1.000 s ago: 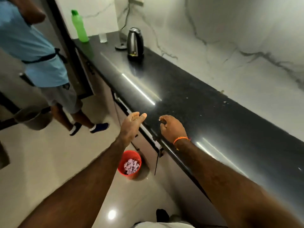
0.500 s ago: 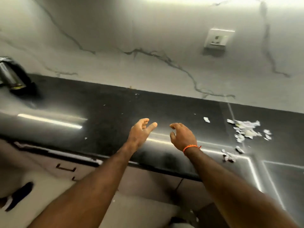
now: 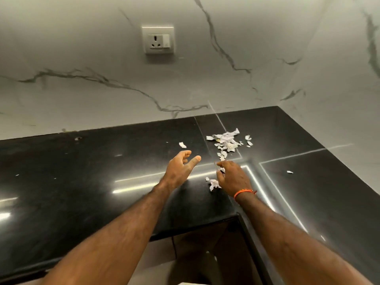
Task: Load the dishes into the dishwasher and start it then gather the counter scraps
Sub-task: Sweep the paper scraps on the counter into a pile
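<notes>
We are at the scrap-gathering part of the job, judging by the torn paper on the black counter; no dishwasher shows in this view. Our left hand is out over the counter with fingers straight and a little spread, thumb apart, holding nothing; our right hand, with an orange thread band at the wrist, has its fingers bent downward just above the nearest scraps; whether it already pinches a piece we cannot tell, since the fingertips are blurred and turned away from us.

The main heap of scraps lies farther back, near the corner where the counter meets the marble wall; one lone scrap sits left of the heap, beyond the left hand, and another small bit lies well apart to the right.

To do this well, we would sweep rather than pick; the pieces look light and crumpled, so a fast motion could scatter them. Better to lay the left palm edge on the counter as a stop, and draw the heap toward it with the flat of the right hand; then bring in the strays, so one pile is lifted at once. A wall socket sits above, clear of the work.
</notes>
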The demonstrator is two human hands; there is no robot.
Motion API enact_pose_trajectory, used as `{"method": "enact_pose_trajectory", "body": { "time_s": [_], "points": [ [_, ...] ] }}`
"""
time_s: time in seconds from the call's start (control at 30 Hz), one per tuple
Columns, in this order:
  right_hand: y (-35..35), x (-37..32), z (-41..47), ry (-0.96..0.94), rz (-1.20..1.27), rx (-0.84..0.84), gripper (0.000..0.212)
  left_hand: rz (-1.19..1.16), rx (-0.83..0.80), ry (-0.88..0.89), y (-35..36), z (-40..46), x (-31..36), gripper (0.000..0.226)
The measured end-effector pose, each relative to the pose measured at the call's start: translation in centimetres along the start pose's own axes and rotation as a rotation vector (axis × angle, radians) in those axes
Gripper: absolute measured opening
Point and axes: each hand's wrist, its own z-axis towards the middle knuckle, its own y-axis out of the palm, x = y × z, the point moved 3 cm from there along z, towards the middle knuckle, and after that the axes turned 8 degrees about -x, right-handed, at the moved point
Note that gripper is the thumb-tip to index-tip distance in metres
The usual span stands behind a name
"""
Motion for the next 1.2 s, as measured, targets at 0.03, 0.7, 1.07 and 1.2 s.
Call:
{"method": "enact_pose_trajectory", "body": {
  "time_s": [0.03, 0.7, 1.07, 1.2],
  "points": [
    [-0.1, 1.0, -0.1, 0.012, -0.003, 0.008, 0.038, 0.0, -0.016, -0.006, 0.9, 0.7, 0.2, 0.065],
    [4.7, 5.7, 7.0, 0.44, -0.166, -0.098, 0.122, 0.133, -0.228, -0.006, 3.1, 11.5, -2.2, 0.049],
    [0.2, 13.8, 6.9, 0.566, -0.082, 0.154, 0.079, 0.496, -0.311, 0.398, 10.6, 14.9, 0.0, 0.05],
    [-2.3, 19.2, 4.5, 0.707, -0.149, 0.233, 0.071, 0.607, -0.385, 0.574, 15.7, 16.1, 2.2, 0.059]
  ]
}}
